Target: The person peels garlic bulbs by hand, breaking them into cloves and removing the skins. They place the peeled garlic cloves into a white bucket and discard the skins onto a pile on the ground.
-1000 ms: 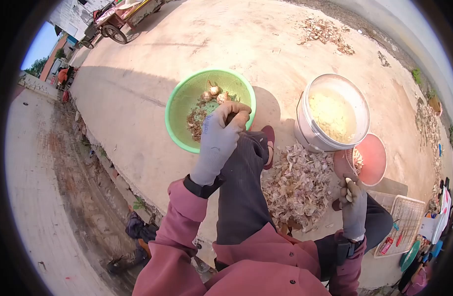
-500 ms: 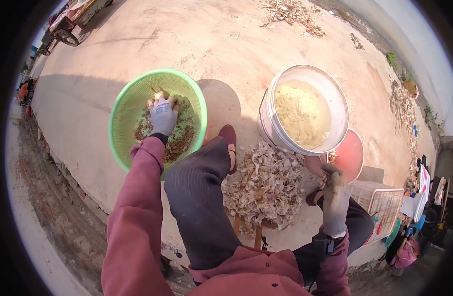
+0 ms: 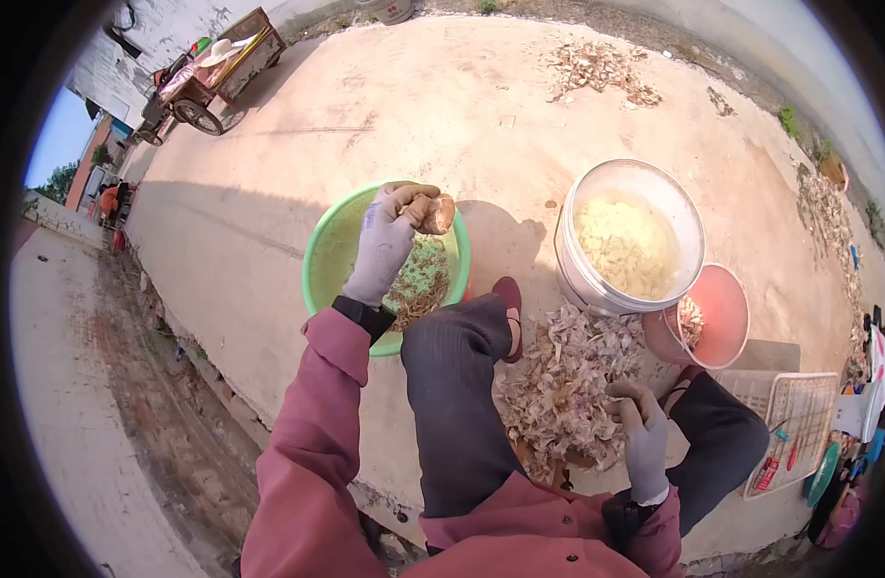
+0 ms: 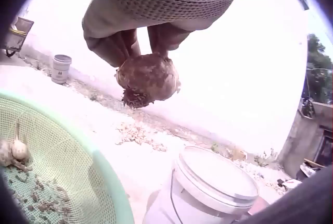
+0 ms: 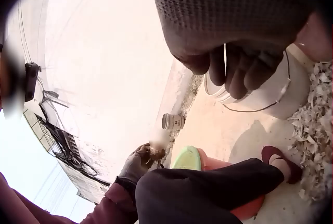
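My gloved left hand (image 3: 389,236) pinches a brownish garlic bulb (image 3: 436,214) over the green mesh basin (image 3: 319,265). In the left wrist view the garlic bulb (image 4: 149,79) hangs from the fingertips with its roots down. More garlic bulbs (image 4: 15,151) lie in the basin, on a layer of dirt and root scraps. My gloved right hand (image 3: 643,433) hovers over the right edge of a heap of garlic skins (image 3: 567,395), its fingers loosely curled. In the right wrist view nothing shows between those fingers (image 5: 237,81).
A white bucket (image 3: 569,260) of peeled cloves in liquid stands ahead of the heap. Beside it is a pink bucket (image 3: 726,308) with cloves inside. A plastic crate (image 3: 799,424) sits at the right, a cart (image 3: 221,72) at the far left.
My left hand went down into the green basin and came up with a garlic bulb. My right hand moved from beside the pink bucket back over the skins; the pale cloves earlier in it no longer show.
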Tool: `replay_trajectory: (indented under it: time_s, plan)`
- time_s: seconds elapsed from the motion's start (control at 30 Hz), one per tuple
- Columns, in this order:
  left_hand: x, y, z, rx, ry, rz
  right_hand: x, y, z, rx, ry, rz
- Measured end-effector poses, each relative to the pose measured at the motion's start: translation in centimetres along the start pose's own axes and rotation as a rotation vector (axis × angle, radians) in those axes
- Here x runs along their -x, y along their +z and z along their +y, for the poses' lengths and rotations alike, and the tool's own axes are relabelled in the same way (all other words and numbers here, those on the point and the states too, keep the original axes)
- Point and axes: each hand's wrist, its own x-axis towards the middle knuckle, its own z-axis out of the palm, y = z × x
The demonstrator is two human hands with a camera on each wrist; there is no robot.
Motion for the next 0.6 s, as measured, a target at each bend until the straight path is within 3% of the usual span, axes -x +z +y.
replay_trajectory:
  time_s: [0.03,0.1,0.17,0.27,0.3,0.37,0.4,0.5,0.57,0.6]
  plan:
    - [1.0,0.2,3.1,0.001,0.017,-0.001,0.0,0.6,-1.7,0.012,-0.065,-0.012]
    - [3.5,1.3,8.4,0.121,0.090,-0.167,-0.4,1.3,-4.6,0.071,-0.191,-0.052]
    - [6.2,2.9,11.3,0.081,0.135,-0.273,-0.7,1.6,-6.9,0.150,-0.385,-0.061]
    - [11.0,6.5,14.6,0.053,0.223,-0.412,-0.9,1.7,-6.7,0.106,-0.500,-0.062]
    - [12.7,7.8,15.1,0.013,0.257,-0.455,-0.3,1.6,-6.8,0.113,-0.480,-0.038]
    - [16.2,11.1,15.2,0.219,0.073,-0.432,1.0,1.1,-6.7,0.034,-0.394,-0.146]
    - [17.3,12.0,15.2,0.144,0.083,-0.442,1.5,0.7,-5.1,-0.046,-0.371,-0.171]
    - [20.7,14.6,15.0,0.116,0.052,-0.411,4.3,-1.1,-2.6,-0.118,-0.151,-0.104]
    - [22.9,16.0,14.3,0.154,0.010,-0.372,5.1,-1.7,-1.0,-0.120,-0.165,-0.033]
    - [24.0,16.7,13.8,0.113,0.047,-0.399,5.5,-1.8,-0.2,-0.274,-0.078,0.012]
